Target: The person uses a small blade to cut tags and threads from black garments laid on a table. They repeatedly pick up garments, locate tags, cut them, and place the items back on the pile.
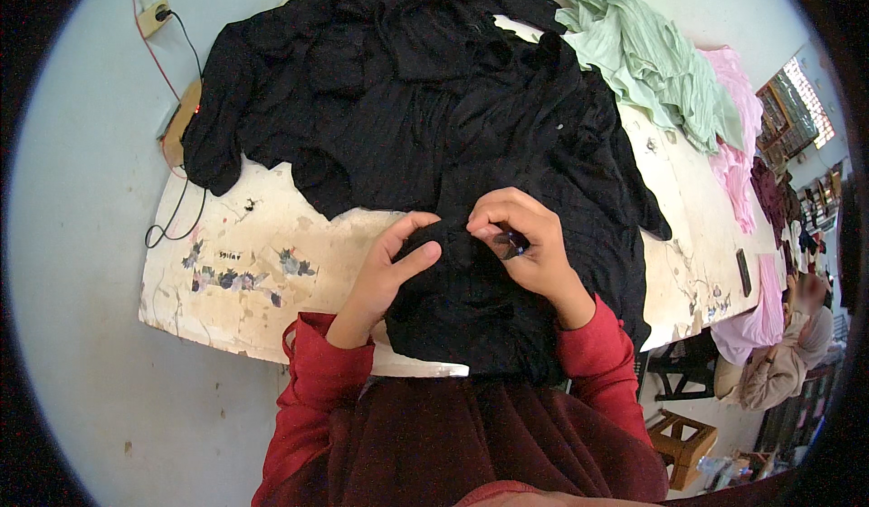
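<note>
A black garment lies spread and wrinkled over the worktable, and its near part hangs toward the front edge. My left hand holds a fold of it, thumb and index finger a little apart with black cloth between them. Close by on the right, my right hand is closed around a small dark, shiny tool; most of it is hidden in the palm, so its kind cannot be told. The thumb and index fingertips of that hand meet at the cloth.
The worktable has a worn, peeling pale top. Light green cloth and pink cloth lie at the right, near a thin black object. A black cable hangs at the left. A seated person and a stool are at right.
</note>
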A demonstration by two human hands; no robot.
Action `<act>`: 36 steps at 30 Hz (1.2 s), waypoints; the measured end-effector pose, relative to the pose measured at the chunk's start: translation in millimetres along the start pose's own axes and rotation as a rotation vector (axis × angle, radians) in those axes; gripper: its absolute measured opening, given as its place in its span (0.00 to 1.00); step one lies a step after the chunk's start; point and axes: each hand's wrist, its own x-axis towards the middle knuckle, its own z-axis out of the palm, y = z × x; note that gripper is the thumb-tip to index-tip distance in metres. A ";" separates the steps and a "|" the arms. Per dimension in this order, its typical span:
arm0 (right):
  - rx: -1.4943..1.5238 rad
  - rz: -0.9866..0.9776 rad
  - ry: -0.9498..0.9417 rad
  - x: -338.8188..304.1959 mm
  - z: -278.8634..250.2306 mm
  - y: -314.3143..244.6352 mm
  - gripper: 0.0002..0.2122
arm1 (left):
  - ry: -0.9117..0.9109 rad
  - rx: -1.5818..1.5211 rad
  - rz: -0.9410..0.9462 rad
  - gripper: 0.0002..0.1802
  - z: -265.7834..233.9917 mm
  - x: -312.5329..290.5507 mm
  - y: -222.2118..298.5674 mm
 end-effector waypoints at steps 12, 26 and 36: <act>-0.124 0.013 0.029 -1.2 -16.9 -40.3 0.13 | -0.016 0.108 0.061 0.14 10.8 -6.2 6.6; 0.231 0.318 -0.086 -6.1 5.2 -26.3 0.05 | -0.007 0.035 -0.125 0.15 8.3 -7.1 9.9; 0.287 0.399 -0.028 -1.1 -40.7 -40.2 0.09 | -0.064 -0.180 -0.135 0.13 -6.6 -7.6 1.1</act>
